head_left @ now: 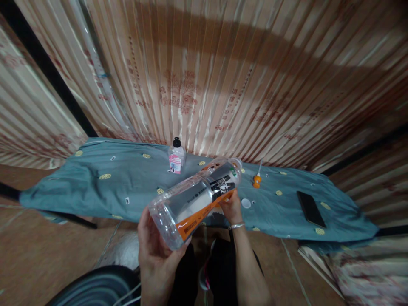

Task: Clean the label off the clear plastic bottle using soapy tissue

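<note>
A large clear plastic bottle [194, 199] with an orange, black and silver label is held tilted in the air, its neck toward the upper right. My left hand [159, 246] is wrapped round the bottle's base end. With a bracelet at the wrist, my right hand [232, 207] grips the labelled side near the neck; some of its fingers are hidden behind the bottle. Beyond it stands a small clear bottle [176, 157] with a black cap and pink label. An orange pump head [256, 181] with a clear tube sits to the right, and a round white disc [246, 203] lies nearer.
A teal cloth with yellow pineapple prints covers the narrow bench [95, 187]. A black phone [310, 208] lies toward its right end. Behind hangs a pleated, printed curtain [204, 85]. At lower left is a dark ribbed round object [98, 287], with a white cable beside it.
</note>
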### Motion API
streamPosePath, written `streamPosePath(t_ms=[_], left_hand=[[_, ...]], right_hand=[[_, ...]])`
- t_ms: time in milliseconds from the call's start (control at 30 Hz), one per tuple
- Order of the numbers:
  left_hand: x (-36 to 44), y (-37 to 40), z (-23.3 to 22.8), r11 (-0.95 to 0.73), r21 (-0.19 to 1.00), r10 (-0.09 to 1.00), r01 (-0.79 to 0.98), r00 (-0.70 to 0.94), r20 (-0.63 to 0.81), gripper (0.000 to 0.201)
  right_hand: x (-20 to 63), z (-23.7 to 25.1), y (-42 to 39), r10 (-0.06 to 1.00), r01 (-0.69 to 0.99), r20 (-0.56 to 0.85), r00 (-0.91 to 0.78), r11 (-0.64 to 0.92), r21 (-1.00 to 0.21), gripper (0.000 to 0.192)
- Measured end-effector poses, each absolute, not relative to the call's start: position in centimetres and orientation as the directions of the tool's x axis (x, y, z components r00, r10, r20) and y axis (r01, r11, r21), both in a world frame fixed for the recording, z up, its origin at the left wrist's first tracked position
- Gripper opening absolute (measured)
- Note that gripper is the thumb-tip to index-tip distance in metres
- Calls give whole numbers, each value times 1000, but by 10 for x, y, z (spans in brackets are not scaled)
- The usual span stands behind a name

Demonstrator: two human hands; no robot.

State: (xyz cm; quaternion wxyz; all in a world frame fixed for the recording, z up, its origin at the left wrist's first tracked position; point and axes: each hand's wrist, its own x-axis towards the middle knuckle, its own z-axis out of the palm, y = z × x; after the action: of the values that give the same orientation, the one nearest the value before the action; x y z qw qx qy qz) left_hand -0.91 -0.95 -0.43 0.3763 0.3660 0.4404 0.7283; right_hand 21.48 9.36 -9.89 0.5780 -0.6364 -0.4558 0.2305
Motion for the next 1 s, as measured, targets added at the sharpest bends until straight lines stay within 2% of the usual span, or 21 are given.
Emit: streamPosePath(t_ms=[167,367,733,1000], left_hand=[[-11,-11,-11,-309,928,878,-210,-438,193,92],[-8,-12,-6,-272,924,884,-269,-449,130,88],[-8,-12,-12,-304,926,875,-223,-450,179,93],[-7,-13,-10,-283,923,879,-262,-456,140,97]], right_hand=[[214,-97,94,842,322,254,476,102,-941,52],[214,-95,92,846,323,204,493,40,-946,57],[215,-96,93,846,343,217,488,43,-939,55],[214,-96,93,842,328,232,486,70,-942,52]])
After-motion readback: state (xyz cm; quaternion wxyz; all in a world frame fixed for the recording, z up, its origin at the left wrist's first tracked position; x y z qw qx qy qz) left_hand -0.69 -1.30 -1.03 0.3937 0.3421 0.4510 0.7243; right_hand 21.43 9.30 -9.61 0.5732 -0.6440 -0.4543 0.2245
